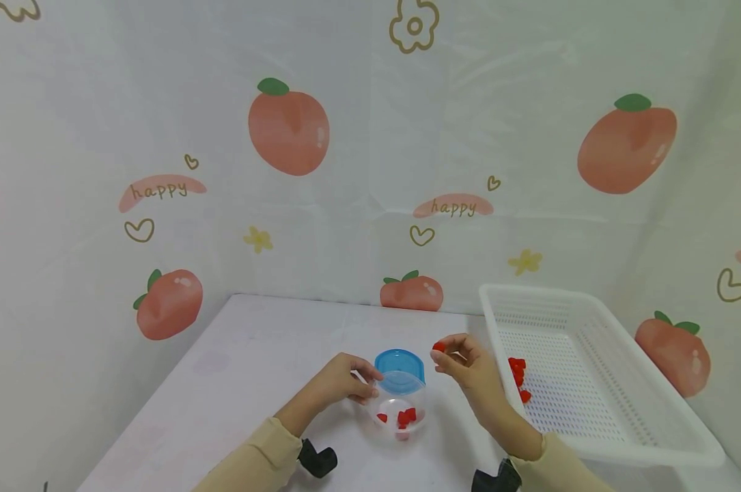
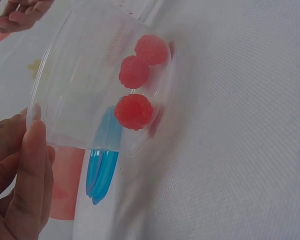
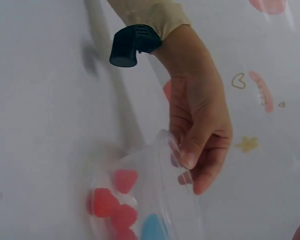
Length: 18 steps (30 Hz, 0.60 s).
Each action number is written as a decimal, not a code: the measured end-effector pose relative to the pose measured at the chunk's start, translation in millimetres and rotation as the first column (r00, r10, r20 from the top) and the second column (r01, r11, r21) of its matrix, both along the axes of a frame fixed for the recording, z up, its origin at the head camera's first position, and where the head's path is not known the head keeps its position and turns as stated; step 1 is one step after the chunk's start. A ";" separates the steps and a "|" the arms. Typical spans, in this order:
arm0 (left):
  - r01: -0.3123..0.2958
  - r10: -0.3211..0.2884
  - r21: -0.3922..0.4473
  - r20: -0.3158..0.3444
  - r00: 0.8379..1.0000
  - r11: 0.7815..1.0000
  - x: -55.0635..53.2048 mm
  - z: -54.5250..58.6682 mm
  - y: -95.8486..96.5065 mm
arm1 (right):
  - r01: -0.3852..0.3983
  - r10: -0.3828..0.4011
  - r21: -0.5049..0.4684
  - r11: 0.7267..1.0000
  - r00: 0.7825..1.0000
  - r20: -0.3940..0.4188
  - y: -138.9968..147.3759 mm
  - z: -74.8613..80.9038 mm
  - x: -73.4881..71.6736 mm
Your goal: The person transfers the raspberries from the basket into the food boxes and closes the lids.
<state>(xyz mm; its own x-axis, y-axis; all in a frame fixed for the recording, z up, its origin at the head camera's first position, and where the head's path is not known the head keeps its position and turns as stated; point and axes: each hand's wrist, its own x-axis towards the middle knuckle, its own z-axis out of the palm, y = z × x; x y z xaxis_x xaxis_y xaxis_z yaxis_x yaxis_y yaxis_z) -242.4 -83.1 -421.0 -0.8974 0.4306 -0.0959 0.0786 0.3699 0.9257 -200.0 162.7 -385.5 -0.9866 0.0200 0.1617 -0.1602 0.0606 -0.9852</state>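
Note:
A clear plastic tub stands upright on the table, with several red raspberry-like pieces at its bottom. My left hand pinches the tub's rim between thumb and fingers, also seen up close in the left wrist view. To the right of the tub and above its rim, my right hand holds one red raspberry between thumb and fingertips. Only fingertips of that hand show at the lower right corner of the right wrist view. Behind the tub is a blue lid, partly seen through the clear wall.
A white perforated basket stands at the right of the table, with several red pieces along its left side. A white cloth printed with peaches hangs behind the table. Black wrist cameras sit by both sleeves.

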 end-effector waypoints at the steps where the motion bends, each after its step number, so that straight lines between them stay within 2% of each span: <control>1: 0.000 0.000 -0.001 -0.001 1.000 1.000 0.0 -0.2 0.0 | -0.003 0.003 0.005 1.000 1.000 0.003 -1.4 -2.9 0.6; 10: -0.005 0.005 -0.014 -0.005 1.000 1.000 -0.2 -1.4 0.3 | -0.038 0.036 0.011 0.999 0.994 0.102 -11.1 -24.3 3.7; 18: -0.016 0.016 -0.038 -0.013 1.000 0.999 0.1 -1.3 0.8 | -0.068 0.057 0.060 0.996 0.985 0.162 -12.9 -32.1 4.0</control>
<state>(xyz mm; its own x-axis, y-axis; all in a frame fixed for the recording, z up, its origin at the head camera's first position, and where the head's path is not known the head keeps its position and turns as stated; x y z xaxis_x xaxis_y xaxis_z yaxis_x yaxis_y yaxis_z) -242.3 -82.3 -422.3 -0.9055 0.4123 -0.1005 0.0840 0.4063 0.9099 -195.9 149.8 -417.7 -0.9988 -0.0480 0.0009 -0.0067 0.1205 -0.9927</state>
